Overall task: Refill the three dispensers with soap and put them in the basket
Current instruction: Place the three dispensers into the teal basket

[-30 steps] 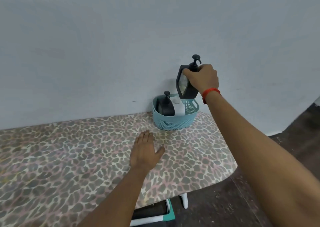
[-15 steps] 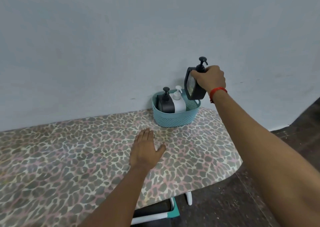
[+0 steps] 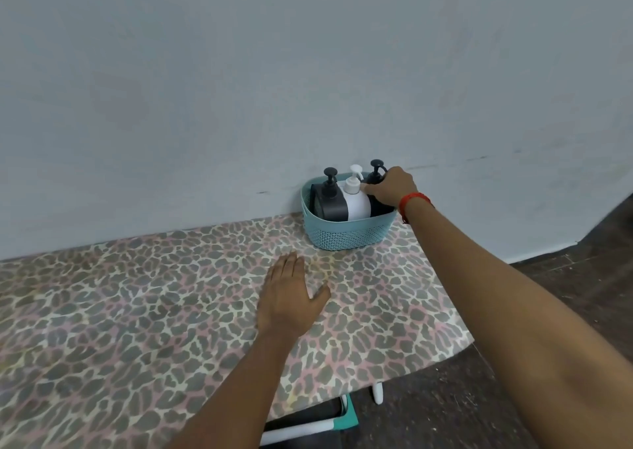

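Right hand (image 3: 392, 186) reaching into the teal basket (image 3: 346, 234) at the table's (image 3: 137, 294) far right corner, fingers (image 3: 372, 188) seemingly curling around the black dispenser (image 3: 376, 174) standing inside, beside the white dispenser (image 3: 357, 203) and second black dispenser (image 3: 331, 203), left hand (image 3: 287, 298) lying flat, fingers relaxed, on the table.

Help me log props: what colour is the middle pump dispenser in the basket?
The middle round plastic dispenser is white, pump included; head view.

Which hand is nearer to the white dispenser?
Right. The right hand grips the black dispenser beside the white dispenser; the left hand rests flat on the table, short of the basket.
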